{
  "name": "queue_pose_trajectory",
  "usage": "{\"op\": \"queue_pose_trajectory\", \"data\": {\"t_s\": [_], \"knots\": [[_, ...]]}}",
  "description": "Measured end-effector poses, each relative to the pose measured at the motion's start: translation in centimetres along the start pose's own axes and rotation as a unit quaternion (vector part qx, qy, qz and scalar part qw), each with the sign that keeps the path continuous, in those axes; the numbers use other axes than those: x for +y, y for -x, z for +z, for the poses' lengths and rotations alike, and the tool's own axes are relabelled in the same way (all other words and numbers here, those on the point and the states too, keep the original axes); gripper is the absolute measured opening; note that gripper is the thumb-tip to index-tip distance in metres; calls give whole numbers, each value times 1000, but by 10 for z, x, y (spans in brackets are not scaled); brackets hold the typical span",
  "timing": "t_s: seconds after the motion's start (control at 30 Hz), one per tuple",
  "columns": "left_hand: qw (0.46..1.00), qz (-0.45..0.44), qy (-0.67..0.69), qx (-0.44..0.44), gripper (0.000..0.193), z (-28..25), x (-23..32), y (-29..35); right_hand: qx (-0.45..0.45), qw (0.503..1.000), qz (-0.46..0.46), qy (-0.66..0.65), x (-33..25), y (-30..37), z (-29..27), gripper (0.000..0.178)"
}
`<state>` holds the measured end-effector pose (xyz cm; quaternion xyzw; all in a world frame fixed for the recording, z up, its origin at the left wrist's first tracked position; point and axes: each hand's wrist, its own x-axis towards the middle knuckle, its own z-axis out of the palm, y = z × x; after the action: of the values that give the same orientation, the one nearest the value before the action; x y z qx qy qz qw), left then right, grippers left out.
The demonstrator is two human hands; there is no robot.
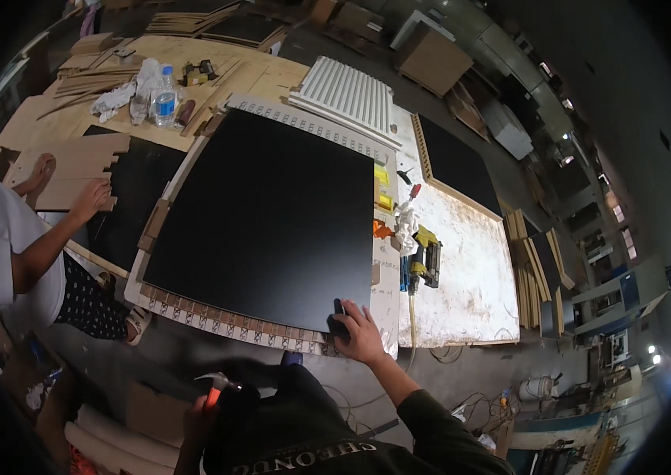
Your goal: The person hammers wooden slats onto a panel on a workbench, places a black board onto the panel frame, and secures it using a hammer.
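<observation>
A large black panel (264,222) lies on a stack of boards with honeycomb-like edges (216,321). At its near right corner, my right hand (361,332) grips it, with fingers on top and the thumb by the edge. A very dark patch beside those fingers may be shadow; I cannot tell. Low on the left, close to my body, my left hand (195,418) is closed round the orange handle of a claw hammer (213,393). The hammer's metal head points up, apart from the panel. Part of this hand is in darkness.
At left, a co-worker (22,237) has both hands on light brown boards (82,170). A yellow-green nail gun (425,257) with a hose lies right of the panel, near a red-handled screwdriver (414,191). Behind are white slatted panels (345,95) and a water bottle (165,99).
</observation>
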<state>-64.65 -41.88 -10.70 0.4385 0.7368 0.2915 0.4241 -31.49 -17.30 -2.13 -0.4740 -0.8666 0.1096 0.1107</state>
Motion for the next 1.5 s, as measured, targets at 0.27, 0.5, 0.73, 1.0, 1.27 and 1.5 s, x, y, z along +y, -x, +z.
{"op": "queue_pose_trajectory", "data": {"t_s": [0.27, 0.5, 0.73, 1.0, 1.27, 1.5], "knots": [[995, -68, -61, 46, 33, 18, -47, 8, -4, 1000, -7, -7, -3, -17, 9, 51], [978, -65, -191, 52, 32, 50, -97, -6, 31, 998, -29, 50, -20, -23, 37, 53], [974, -170, -148, -17, 42, 17, -48, -2, -29, 999, 4, 22, -45, -37, 30, 56], [976, -194, -101, 6, 44, 28, -73, -2, -11, 999, 7, 43, -51, -43, 42, 57], [967, -238, -92, -5, 48, 49, -114, -10, 5, 999, -43, 5, -60, -52, 60, 53], [936, -333, -84, -73, 52, 63, -143, -12, -28, 999, -19, -16, -84, -66, 52, 53]]}}
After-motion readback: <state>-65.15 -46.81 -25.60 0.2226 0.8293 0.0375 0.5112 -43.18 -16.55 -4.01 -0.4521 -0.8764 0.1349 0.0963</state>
